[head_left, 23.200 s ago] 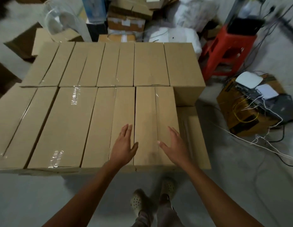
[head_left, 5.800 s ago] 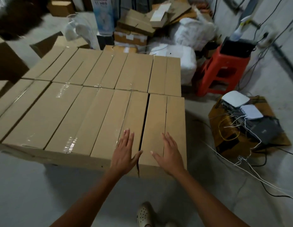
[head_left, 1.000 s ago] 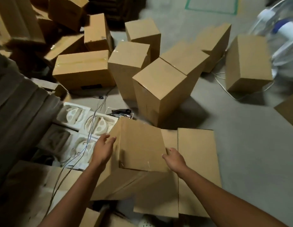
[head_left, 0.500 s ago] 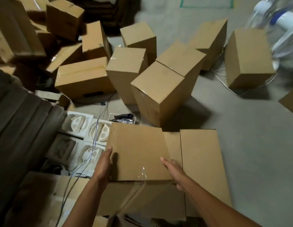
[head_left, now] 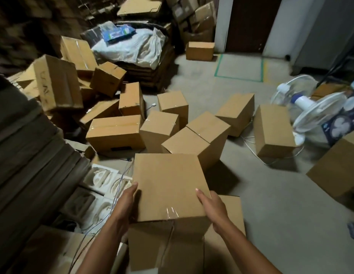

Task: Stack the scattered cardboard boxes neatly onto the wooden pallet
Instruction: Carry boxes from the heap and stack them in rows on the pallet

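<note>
Our left hand (head_left: 122,208) and right hand (head_left: 211,209) gripping opposite sides of a brown taped cardboard box (head_left: 168,184), thumbs on top, close before us, scattered brown cardboard boxes (head_left: 114,133) on grey concrete floor (head_left: 271,204) beyond

A grey concrete floor (head_left: 281,214) carries everything. Beyond the left grip (head_left: 123,204) and the right grip (head_left: 210,208), by which the held box (head_left: 168,182) is gripped, scattered cardboard boxes (head_left: 192,139) are strewn, some touching, some tilted. Just left of the left grip, white foam inserts (head_left: 105,178) are laid flat. Beneath and right of the right grip, a flat cardboard sheet (head_left: 231,220) is spread. Well beyond to the right, a lone box (head_left: 273,131) is stood near white fans (head_left: 310,109), with a white cable (head_left: 248,144) trailed beside it. Far beyond, a rectangle of green tape (head_left: 238,79) is marked.
</note>
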Motion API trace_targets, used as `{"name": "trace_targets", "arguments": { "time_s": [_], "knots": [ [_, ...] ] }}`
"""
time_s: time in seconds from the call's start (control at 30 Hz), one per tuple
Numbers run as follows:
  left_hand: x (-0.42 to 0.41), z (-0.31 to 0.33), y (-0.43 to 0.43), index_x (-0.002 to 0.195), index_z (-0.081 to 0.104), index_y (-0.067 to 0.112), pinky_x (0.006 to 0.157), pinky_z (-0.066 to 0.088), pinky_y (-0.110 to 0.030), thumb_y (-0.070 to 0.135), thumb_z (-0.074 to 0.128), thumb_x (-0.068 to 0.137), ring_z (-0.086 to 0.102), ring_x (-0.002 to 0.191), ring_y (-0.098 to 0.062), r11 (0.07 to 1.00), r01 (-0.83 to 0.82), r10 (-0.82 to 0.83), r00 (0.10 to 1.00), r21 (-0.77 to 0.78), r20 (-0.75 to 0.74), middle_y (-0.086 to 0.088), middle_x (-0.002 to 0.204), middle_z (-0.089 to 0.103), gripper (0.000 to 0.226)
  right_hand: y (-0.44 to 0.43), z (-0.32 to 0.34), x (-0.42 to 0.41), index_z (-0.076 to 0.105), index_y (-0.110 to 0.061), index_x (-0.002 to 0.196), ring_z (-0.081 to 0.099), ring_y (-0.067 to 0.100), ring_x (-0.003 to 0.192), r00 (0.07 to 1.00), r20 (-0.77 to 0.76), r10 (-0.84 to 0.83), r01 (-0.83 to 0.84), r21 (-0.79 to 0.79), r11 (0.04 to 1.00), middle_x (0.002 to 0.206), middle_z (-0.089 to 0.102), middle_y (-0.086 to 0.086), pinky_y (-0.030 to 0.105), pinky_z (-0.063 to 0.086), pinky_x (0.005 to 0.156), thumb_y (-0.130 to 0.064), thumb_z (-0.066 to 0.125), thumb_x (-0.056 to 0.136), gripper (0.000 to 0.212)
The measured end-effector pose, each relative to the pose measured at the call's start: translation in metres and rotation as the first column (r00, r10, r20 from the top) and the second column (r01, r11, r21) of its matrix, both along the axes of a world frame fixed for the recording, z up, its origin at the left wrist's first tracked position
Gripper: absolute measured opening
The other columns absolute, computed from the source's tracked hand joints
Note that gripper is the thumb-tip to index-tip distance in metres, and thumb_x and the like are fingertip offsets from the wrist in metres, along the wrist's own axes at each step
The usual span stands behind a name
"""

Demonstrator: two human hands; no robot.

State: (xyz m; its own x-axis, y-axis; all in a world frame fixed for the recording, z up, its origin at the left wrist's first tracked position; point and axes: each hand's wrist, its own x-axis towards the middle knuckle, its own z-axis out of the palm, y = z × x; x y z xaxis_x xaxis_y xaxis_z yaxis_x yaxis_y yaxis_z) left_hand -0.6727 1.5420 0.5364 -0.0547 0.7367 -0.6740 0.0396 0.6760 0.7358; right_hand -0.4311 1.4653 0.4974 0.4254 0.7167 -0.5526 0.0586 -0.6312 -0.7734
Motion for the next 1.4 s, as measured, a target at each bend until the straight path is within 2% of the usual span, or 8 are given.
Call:
{"name": "trace_targets", "arguments": {
  "time_s": [0.17, 0.37, 0.5, 0.73, 0.83, 1.03, 1.23, 1.4],
  "knots": [
    [0.016, 0.034, -0.023, 0.111, 0.064, 0.022, 0.075, 0.050, -0.031, 0.047, 0.049, 0.103, 0.066, 0.098, -0.022, 0.995, 0.098, -0.097, 0.993, -0.002, 0.065, 0.000, 0.108, 0.069, 0.031, -0.030, 0.059, 0.024, 0.056, -0.036, 0.113, 0.061, 0.020, 0.108, 0.997, 0.070, 0.016, -0.018, 0.020, 1.000, 0.113, 0.065, -0.008, 0.039, 0.050, 0.095, -0.058, 0.059, 0.092, 0.030],
    [0.006, 0.039, -0.030, 0.125, 0.063, 0.029, 0.101, 0.050, -0.049, 0.079, 0.064, 0.073, 0.067, 0.110, -0.032, 0.933, 0.360, -0.360, 0.930, 0.001, 0.071, -0.008, 0.119, 0.071, 0.073, -0.089, 0.103, 0.035, 0.069, -0.026, 0.111, 0.068, 0.014, 0.095, 0.987, 0.161, -0.030, 0.030, 0.001, 1.000, 0.102, 0.072, -0.008, 0.037, 0.055, 0.087, -0.055, 0.066, 0.089, 0.037],
    [0.023, 0.044, -0.043, 0.112, 0.066, 0.016, 0.077, 0.049, -0.031, 0.043, 0.053, 0.101, 0.068, 0.089, -0.018, 0.846, 0.514, -0.518, 0.855, 0.142, -0.008, -0.001, 0.097, 0.072, 0.033, -0.126, 0.125, 0.021, 0.067, -0.021, 0.115, 0.070, 0.014, 0.093, 0.974, 0.185, -0.129, 0.116, 0.079, 0.990, 0.106, 0.073, -0.003, 0.032, 0.053, 0.075, -0.046, 0.069, 0.091, 0.034],
    [0.078, 0.054, -0.076, 0.124, 0.063, 0.013, 0.105, 0.046, -0.042, 0.049, 0.053, 0.099, 0.070, 0.107, -0.024, 0.664, 0.733, -0.748, 0.642, 0.149, 0.172, -0.008, 0.115, 0.074, 0.045, -0.214, 0.140, 0.026, 0.052, -0.026, 0.131, 0.066, 0.022, 0.106, 0.877, 0.203, -0.435, 0.434, 0.054, 0.899, 0.122, 0.066, 0.001, 0.048, 0.055, 0.093, -0.089, 0.055, 0.065, 0.091],
    [0.109, 0.071, -0.099, 0.104, 0.066, 0.018, 0.086, 0.045, -0.027, 0.042, 0.047, 0.104, 0.067, 0.092, -0.009, 0.556, 0.804, -0.829, 0.522, 0.210, 0.200, 0.002, 0.098, 0.075, 0.030, -0.258, 0.138, 0.027, 0.048, -0.029, 0.143, 0.063, 0.024, 0.114, 0.786, 0.202, -0.584, 0.580, 0.084, 0.810, 0.130, 0.065, -0.001, 0.049, 0.052, 0.100, -0.095, 0.056, 0.054, 0.111],
    [0.163, 0.083, -0.141, 0.128, 0.064, 0.020, 0.117, 0.031, -0.042, 0.064, 0.041, 0.099, 0.056, 0.127, -0.022, 0.319, 0.911, -0.946, 0.291, 0.262, 0.142, -0.001, 0.136, 0.062, 0.057, -0.338, 0.151, 0.018, 0.065, -0.037, 0.128, 0.068, 0.020, 0.105, 0.670, 0.193, -0.716, 0.708, 0.121, 0.696, 0.114, 0.073, -0.008, 0.048, 0.054, 0.098, -0.089, 0.053, 0.060, 0.086],
    [0.200, 0.079, -0.240, 0.149, 0.043, 0.012, 0.121, 0.020, -0.033, 0.048, 0.047, 0.102, 0.039, 0.142, -0.014, 0.227, 0.923, -0.957, 0.152, 0.310, 0.248, 0.002, 0.153, 0.044, 0.060, -0.437, 0.155, 0.007, 0.067, -0.026, 0.129, 0.071, 0.022, 0.104, 0.497, 0.043, -0.867, 0.845, 0.203, 0.495, 0.115, 0.074, -0.002, 0.049, 0.055, 0.099, -0.061, 0.076, 0.077, 0.063],
    [0.213, 0.088, -0.342, 0.148, 0.045, 0.015, 0.113, 0.024, -0.026, 0.039, 0.039, 0.107, 0.049, 0.125, -0.005, 0.109, 0.938, -0.965, 0.021, 0.328, 0.262, 0.012, 0.136, 0.051, 0.048, -0.536, 0.158, -0.021, 0.070, -0.019, 0.121, 0.073, 0.022, 0.101, 0.355, 0.027, -0.935, 0.896, 0.274, 0.348, 0.110, 0.076, 0.000, 0.052, 0.055, 0.097, -0.042, 0.081, 0.082, 0.047]
  ]
}}
